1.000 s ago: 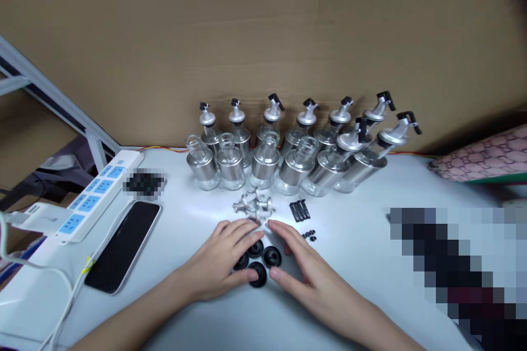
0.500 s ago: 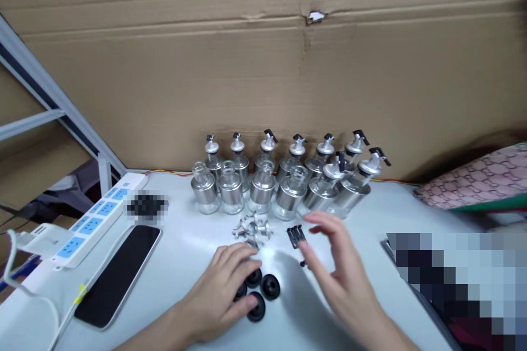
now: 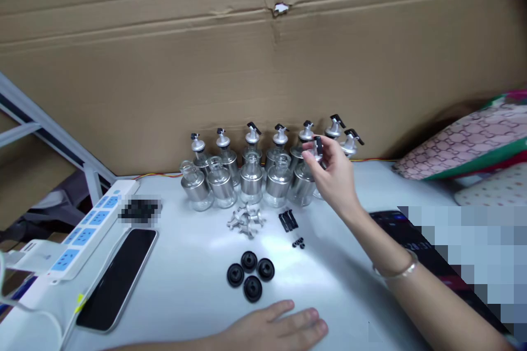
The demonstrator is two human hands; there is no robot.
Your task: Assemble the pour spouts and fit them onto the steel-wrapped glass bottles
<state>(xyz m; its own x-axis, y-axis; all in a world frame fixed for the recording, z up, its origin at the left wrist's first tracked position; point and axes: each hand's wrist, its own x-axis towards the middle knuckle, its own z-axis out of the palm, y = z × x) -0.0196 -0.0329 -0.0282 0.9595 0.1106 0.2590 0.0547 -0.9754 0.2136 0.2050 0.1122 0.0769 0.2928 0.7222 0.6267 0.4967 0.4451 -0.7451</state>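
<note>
My right hand [image 3: 335, 178] closes its fingers round a silver pourer [image 3: 317, 149] with a black flip cap, on top of a front-row glass bottle [image 3: 303, 189] with a metal band. Flat near the bottom edge lies my left hand [image 3: 275, 329], fingers stretched out and holding nothing. Just beyond it, several round black stoppers [image 3: 252, 288] are grouped on the table. Behind these sit a heap of silver spout pieces [image 3: 247, 222], a few black flip caps [image 3: 288, 220] and tiny black parts [image 3: 298, 243]. Several open-necked bottles [image 3: 251, 178] stand in the front row.
A back row of bottles with pourers [image 3: 223, 140] stands before the cardboard wall [image 3: 206, 82]. At left are a phone [image 3: 117, 279], its cable and a power strip [image 3: 84, 236]. A dark screen [image 3: 391, 225] lies at right, near patterned cloth [image 3: 465, 148].
My right hand has moved up from beside the black flip caps to a front bottle's pourer. My left hand has left the black stoppers and come down flat nearer me. The view has shifted slightly.
</note>
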